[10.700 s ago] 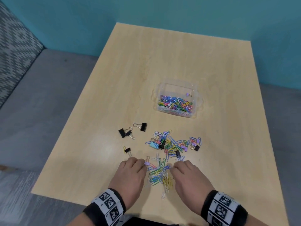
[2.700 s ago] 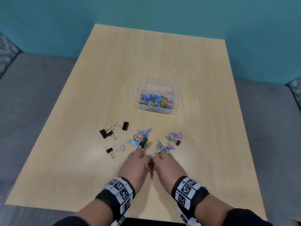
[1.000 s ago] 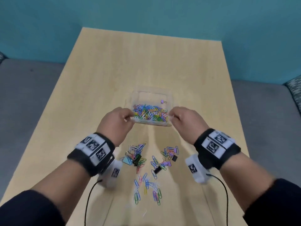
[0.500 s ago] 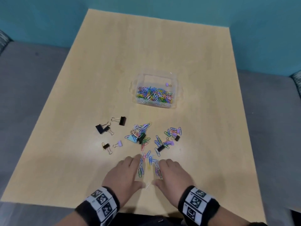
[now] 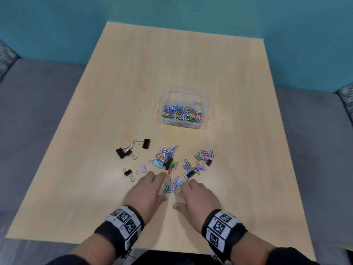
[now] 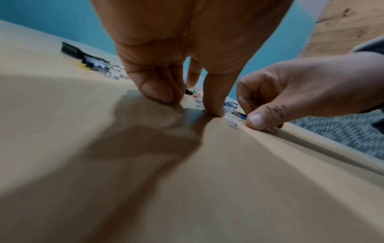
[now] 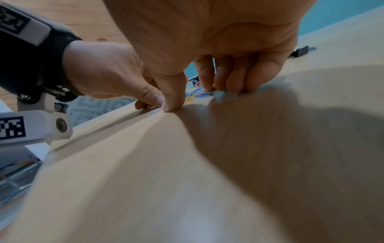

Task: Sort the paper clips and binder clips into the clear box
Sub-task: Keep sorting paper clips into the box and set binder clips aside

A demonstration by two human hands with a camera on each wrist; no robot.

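The clear box [image 5: 207,111] stands mid-table, its near half full of coloured paper clips [image 5: 181,114]; one purple binder clip [image 5: 196,102] lies in its far half. Loose paper clips mixed with small binder clips [image 5: 168,157] lie scattered in front of it. My left hand [image 5: 152,186] and right hand [image 5: 188,194] rest fingertips-down on the table, flanking a small cluster of paper clips [image 5: 172,186]. In the wrist views the left hand [image 6: 187,78] presses its fingertips on the wood, and the right hand [image 7: 187,82] sets its fingertips on the clips, thumb apart. Neither hand holds anything.
Black binder clips [image 5: 124,152] [image 5: 145,143] [image 5: 128,172] and a purple one [image 5: 142,169] lie left of the pile. Another patch of clips [image 5: 204,157] sits to the right. The table's front edge [image 5: 172,249] is close behind my wrists; grey seating surrounds the table.
One second ago both hands were at the box's near edge. They have since come back to the near side of the table and closed in around a small cluster of paper clips.
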